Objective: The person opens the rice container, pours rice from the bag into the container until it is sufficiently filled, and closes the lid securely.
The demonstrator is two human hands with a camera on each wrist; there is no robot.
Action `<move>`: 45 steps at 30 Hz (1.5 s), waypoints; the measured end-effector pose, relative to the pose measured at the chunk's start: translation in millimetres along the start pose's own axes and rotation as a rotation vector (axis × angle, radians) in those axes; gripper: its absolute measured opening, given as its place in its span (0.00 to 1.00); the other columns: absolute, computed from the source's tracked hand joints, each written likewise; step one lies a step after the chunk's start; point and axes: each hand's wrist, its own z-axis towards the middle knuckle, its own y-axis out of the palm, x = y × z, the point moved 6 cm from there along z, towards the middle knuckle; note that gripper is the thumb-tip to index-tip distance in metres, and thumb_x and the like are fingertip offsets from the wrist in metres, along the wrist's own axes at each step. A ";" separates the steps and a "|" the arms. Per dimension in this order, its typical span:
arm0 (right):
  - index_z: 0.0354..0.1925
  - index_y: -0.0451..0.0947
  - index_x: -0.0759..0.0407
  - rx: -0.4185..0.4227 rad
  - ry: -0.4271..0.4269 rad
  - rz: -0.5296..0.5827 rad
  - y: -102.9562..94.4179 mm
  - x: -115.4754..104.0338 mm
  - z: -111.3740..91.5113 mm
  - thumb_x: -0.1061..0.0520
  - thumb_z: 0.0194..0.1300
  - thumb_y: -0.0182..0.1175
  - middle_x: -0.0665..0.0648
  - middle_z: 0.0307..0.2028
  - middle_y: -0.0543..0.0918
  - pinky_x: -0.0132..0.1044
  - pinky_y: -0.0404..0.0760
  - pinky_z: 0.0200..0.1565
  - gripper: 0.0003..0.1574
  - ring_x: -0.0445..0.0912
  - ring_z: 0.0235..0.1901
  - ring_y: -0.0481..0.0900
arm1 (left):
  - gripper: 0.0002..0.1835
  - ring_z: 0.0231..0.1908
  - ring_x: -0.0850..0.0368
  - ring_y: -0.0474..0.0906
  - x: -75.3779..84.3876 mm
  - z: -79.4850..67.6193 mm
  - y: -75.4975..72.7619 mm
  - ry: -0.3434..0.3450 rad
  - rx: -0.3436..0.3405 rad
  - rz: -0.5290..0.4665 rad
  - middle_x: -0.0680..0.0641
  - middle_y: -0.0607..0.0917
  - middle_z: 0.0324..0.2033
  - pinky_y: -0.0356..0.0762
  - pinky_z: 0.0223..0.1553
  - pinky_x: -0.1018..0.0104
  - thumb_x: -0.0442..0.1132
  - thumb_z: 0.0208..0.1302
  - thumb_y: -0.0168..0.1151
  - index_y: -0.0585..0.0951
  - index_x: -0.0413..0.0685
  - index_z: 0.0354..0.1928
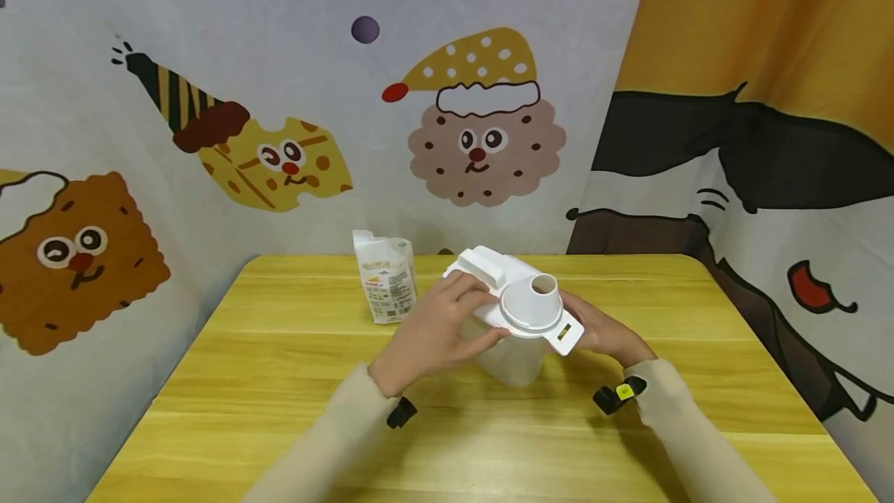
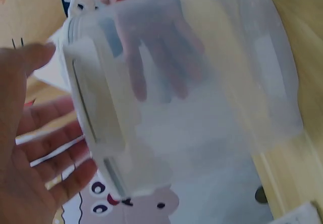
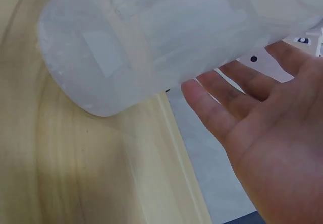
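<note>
A tall translucent plastic storage container (image 1: 513, 362) stands on the wooden table in front of me. Its white lid (image 1: 514, 264) carries a round raised cap (image 1: 525, 307) with an opening and a slotted tab pointing toward me. From the left, my left hand (image 1: 436, 328) reaches over the lid, fingertips on its top and thumb by the front edge. In the left wrist view those fingers (image 2: 45, 143) are spread and loosely bent along the lid's side. My right hand (image 3: 287, 118) lies along the container's other side, its nearly straight fingers touching the wall.
A white printed bag (image 1: 387, 279) stands upright behind and left of the container. The table's back edge meets a cloth backdrop (image 1: 293, 37) with cartoon biscuits. Each wrist wears a black strap, the right one with a yellow mark (image 1: 625, 392).
</note>
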 end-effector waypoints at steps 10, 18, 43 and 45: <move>0.77 0.57 0.52 0.125 -0.013 -0.080 14.1 -5.6 -4.7 0.67 0.48 0.79 0.45 0.63 0.77 0.31 0.75 0.62 0.64 0.38 0.61 0.77 | 0.24 0.54 0.57 0.78 -10.0 -7.5 -3.7 0.119 -0.072 -0.015 0.51 0.83 0.51 0.79 0.59 0.66 0.55 0.58 0.77 0.84 0.52 0.52; 0.76 0.58 0.51 0.148 -0.030 -0.167 16.4 -5.9 -5.0 0.63 0.50 0.80 0.50 0.63 0.78 0.31 0.75 0.63 0.62 0.38 0.61 0.78 | 0.25 0.53 0.57 0.80 -11.7 -8.6 -3.8 0.148 -0.111 0.063 0.51 0.83 0.52 0.83 0.54 0.66 0.49 0.55 0.79 0.83 0.54 0.54; 0.76 0.59 0.48 0.133 -0.028 -0.179 14.0 -5.5 -2.6 0.61 0.50 0.81 0.51 0.62 0.79 0.32 0.76 0.62 0.62 0.40 0.59 0.79 | 0.15 0.36 0.60 0.78 -1.4 3.5 -3.1 0.185 -0.109 0.270 0.53 0.80 0.38 0.80 0.31 0.70 0.38 0.53 0.76 0.81 0.54 0.41; 0.76 0.59 0.48 0.130 -0.024 -0.175 14.2 -4.5 -3.1 0.62 0.50 0.81 0.51 0.62 0.79 0.32 0.76 0.62 0.62 0.40 0.59 0.79 | 0.15 0.36 0.59 0.78 0.5 3.9 -2.0 0.194 -0.113 0.292 0.52 0.81 0.38 0.80 0.31 0.70 0.38 0.53 0.76 0.81 0.54 0.41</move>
